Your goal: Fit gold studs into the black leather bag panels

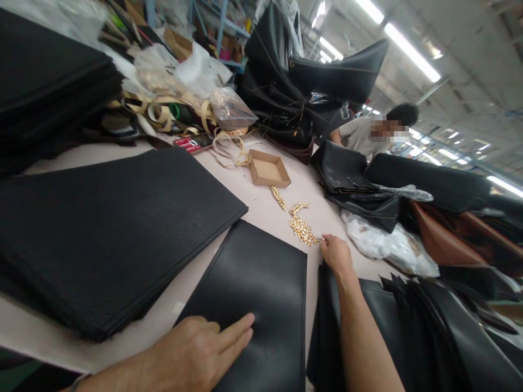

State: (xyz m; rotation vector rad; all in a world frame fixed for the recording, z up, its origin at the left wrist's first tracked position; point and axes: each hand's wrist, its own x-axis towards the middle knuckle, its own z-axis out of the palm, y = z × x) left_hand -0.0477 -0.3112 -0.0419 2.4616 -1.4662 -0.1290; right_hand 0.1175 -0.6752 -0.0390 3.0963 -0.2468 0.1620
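Note:
A smooth black leather panel (261,294) lies in front of me on the pale table. My left hand (204,348) rests on it, index and middle fingers stretched out flat and the others partly curled; nothing shows in its grasp. To the right, my right hand (337,255) is closed in a pinch just beside a pile of small shiny gold metal pieces (303,231). Whatever sits between its fingertips is too small to make out. A further row of gold pieces (278,198) leads toward an open cardboard box (269,170).
A thick stack of black leather panels (118,228) lies at left, with another stack (49,81) behind. More black pieces (412,326) stand under my right forearm. Black bags (294,81) and plastic wrap (388,242) border the table. A person (359,133) is beyond.

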